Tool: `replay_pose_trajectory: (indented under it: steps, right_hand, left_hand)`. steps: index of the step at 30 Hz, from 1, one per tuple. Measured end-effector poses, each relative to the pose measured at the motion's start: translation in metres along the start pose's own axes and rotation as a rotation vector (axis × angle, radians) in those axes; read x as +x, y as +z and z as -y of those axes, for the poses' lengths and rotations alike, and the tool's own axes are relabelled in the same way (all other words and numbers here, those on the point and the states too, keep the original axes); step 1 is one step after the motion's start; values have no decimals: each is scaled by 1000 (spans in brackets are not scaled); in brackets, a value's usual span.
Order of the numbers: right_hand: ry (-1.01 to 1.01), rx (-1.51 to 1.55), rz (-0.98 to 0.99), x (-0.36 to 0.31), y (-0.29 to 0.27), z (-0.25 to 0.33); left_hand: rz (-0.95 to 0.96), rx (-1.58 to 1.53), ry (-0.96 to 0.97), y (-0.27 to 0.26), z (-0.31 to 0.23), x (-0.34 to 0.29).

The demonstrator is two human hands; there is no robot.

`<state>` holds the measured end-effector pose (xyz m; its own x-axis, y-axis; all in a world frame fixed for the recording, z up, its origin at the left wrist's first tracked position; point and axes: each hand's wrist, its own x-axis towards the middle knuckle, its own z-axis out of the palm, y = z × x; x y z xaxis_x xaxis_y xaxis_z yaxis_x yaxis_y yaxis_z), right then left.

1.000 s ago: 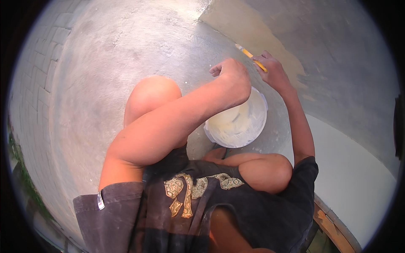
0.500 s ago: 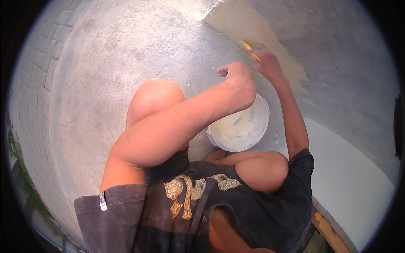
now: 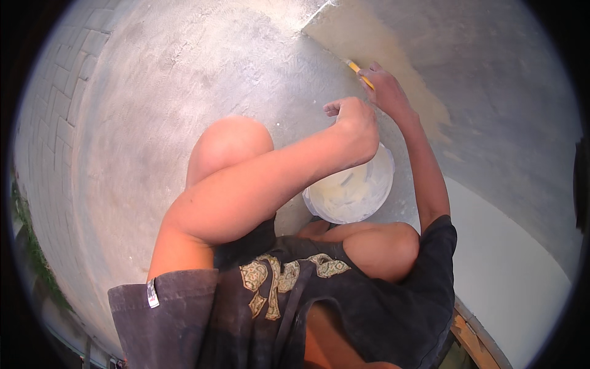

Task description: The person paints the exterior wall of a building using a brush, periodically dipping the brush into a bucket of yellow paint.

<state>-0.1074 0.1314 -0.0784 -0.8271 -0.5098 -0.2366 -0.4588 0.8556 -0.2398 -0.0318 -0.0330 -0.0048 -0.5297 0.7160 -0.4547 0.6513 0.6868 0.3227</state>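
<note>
My right hand (image 3: 388,91) grips a yellow-handled paintbrush (image 3: 364,76), fingers wrapped round the handle. The brush's pale tip points up and left, at the line where the wall meets the floor. My left hand (image 3: 356,120) hangs from a bent wrist above the bucket's far rim, its fingers loosely curled with nothing visible in them. Below it stands a round white bucket (image 3: 388,181) with cream-coloured paint inside, its far left part hidden by my left forearm. A damp beige band (image 3: 393,52) runs along the lower wall near the brush.
Rough grey concrete floor (image 3: 178,80) spreads ahead and to the left, edged by paving blocks (image 3: 61,117). The grey wall (image 3: 491,74) rises on the right, with a white section (image 3: 498,246) nearer me. My bent knees (image 3: 230,144) flank the bucket.
The brush and my right hand have shifted slightly left along the wall's foot. My left hand sits a little lower and further right in the view, still empty.
</note>
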Motion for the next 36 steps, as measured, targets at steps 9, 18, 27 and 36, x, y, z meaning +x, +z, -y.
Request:
replay_pose_trajectory:
  steps: [9, 18, 27, 36]
  right_hand:
    - [88, -41, -284, -51, -101, 65]
    - [-78, 35, -41, 2, 2, 20]
    - [-64, -72, -7, 37, 20, 4]
    - [51, -49, -323, -40, -77, 88]
  left_hand:
    - [6, -40, 7, -3, 3, -3]
    - [-47, -13, 42, 2, -4, 3]
    - [38, -53, 0, 3, -2, 13]
    - [70, -54, 37, -2, 4, 6]
